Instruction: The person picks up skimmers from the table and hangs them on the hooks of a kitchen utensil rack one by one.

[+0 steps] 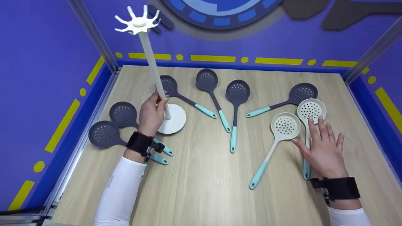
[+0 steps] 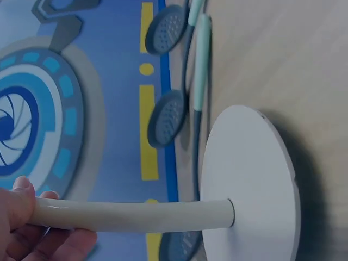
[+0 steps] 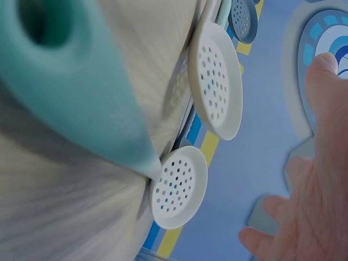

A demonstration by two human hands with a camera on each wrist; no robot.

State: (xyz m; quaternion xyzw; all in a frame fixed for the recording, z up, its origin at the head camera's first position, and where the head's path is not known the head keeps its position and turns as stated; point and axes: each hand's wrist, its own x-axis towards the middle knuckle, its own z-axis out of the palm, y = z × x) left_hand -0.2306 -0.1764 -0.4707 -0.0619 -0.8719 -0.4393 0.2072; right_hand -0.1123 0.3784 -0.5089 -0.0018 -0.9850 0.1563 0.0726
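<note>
My left hand grips the pole of a white utensil stand, low down near its round base. At the top, a ring of hooks spreads outward with nothing hanging on it, and the pole leans to the left in the head view. My right hand, fingers spread and straight, is over a cream skimmer with a turquoise handle, overlapping part of it. A second cream skimmer lies just left of that hand. In the right wrist view, a turquoise handle end looms close up.
Several dark grey skimmers with turquoise handles lie around the wooden table: a pair beside the left forearm, others along the back, one at the back right. Blue panels wall the table in.
</note>
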